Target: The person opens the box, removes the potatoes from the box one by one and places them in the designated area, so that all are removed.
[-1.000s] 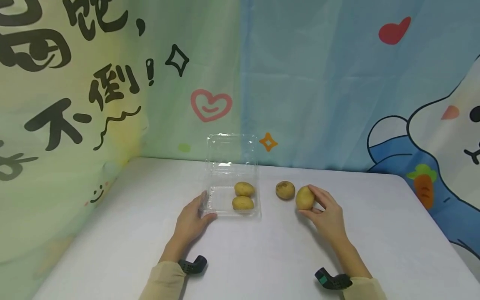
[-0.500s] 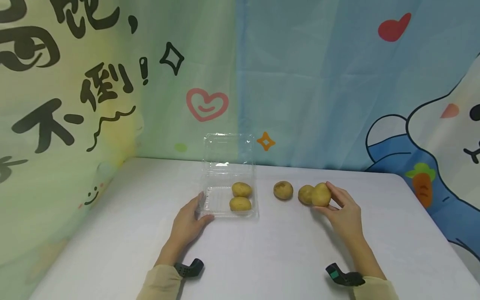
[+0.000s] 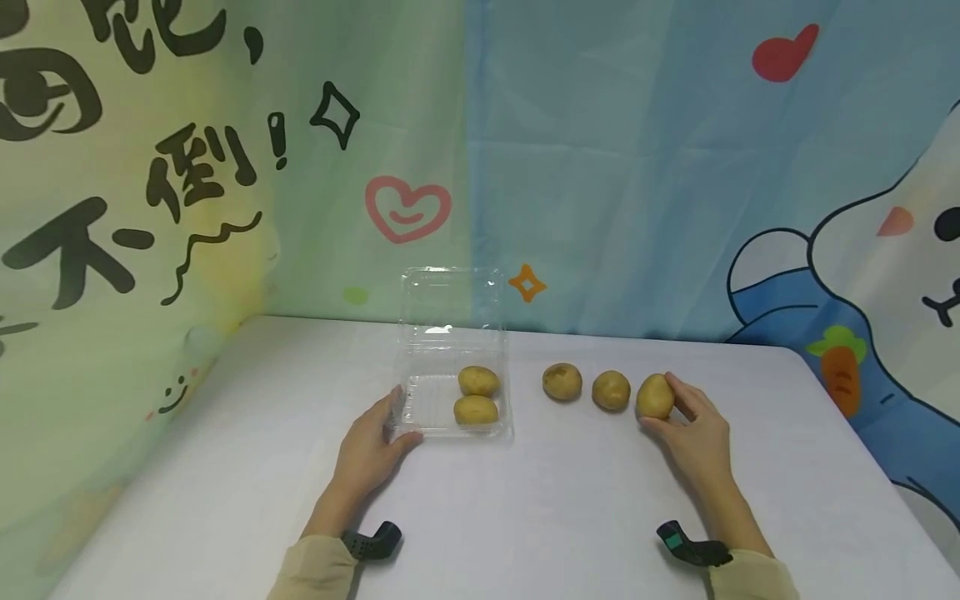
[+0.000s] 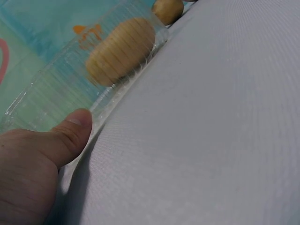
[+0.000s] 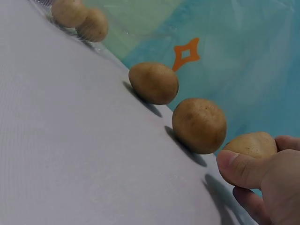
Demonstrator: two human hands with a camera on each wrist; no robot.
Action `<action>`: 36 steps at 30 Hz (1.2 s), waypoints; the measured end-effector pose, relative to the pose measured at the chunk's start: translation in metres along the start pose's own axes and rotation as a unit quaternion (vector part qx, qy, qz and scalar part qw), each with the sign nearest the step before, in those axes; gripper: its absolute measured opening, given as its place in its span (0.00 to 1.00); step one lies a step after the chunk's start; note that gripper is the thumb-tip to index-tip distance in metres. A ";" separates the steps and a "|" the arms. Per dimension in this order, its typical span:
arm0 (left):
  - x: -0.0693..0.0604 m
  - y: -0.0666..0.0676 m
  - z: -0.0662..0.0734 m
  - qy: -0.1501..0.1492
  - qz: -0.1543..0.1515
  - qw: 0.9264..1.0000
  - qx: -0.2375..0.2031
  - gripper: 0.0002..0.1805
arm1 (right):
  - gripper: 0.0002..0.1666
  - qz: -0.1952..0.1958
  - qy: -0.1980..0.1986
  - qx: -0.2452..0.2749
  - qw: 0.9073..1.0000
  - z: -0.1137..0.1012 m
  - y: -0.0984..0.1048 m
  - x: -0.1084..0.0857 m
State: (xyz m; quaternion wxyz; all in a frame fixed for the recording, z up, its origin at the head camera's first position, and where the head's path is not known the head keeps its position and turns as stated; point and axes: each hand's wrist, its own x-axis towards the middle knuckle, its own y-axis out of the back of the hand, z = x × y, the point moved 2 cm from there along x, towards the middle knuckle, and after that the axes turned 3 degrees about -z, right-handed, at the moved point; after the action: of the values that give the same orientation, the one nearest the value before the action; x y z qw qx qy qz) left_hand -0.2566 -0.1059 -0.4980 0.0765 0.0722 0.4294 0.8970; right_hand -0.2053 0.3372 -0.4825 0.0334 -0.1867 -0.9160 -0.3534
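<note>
Printed backdrop (image 3: 600, 167), rising beyond the fingertips of both hands. White table (image 3: 540, 500), beneath both hands. Clear plastic box (image 3: 431, 396), lid raised: its near left corner lies between the left hand's thumb and fingers; it is probably light, thin-walled and apt to slide, best steadied at that corner. Left hand (image 3: 371, 446): thumb and fingers spread wide, resting against the box (whether any fingertip curls under the rim cannot be told). Right hand (image 3: 697, 437): thumb and fingers pinch one potato, parted by no more than its breadth. Held potato (image 3: 655, 397): at the right fingertips; its longer extent seems to run away from the person, though the thumb hides part of it in the wrist view. It should handle as firm, moderately heavy and smooth, liable to roll; a hold across the middle suits it. Middle potato (image 3: 611, 391) and outer potato (image 3: 562, 382): in a row left of the right fingertips, nearly round. Rear boxed potato (image 3: 478, 381) and front boxed potato (image 3: 476, 410): rightward of the left fingers, long axes parallel, pointing left to right.
</note>
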 end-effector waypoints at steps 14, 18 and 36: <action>0.007 -0.001 0.007 -0.019 0.011 1.000 0.004 0.45 | 0.46 0.028 0.054 -0.004 0.998 0.019 -0.002 0.008; 0.005 -0.001 0.004 -0.011 0.004 1.000 0.006 0.45 | 0.46 0.016 0.051 -0.006 0.999 0.019 -0.005 0.007; 0.002 -0.002 -0.002 0.000 0.008 1.000 0.010 0.45 | 0.46 -0.013 0.057 -0.015 0.998 0.015 -0.010 0.004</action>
State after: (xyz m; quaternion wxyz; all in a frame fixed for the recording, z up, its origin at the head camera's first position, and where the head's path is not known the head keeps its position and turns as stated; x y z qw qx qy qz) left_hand -0.2583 -0.1055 -0.5007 0.0687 0.0768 0.4376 0.8932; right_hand -0.2114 0.3418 -0.4990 0.0783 -0.1547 -0.9095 -0.3778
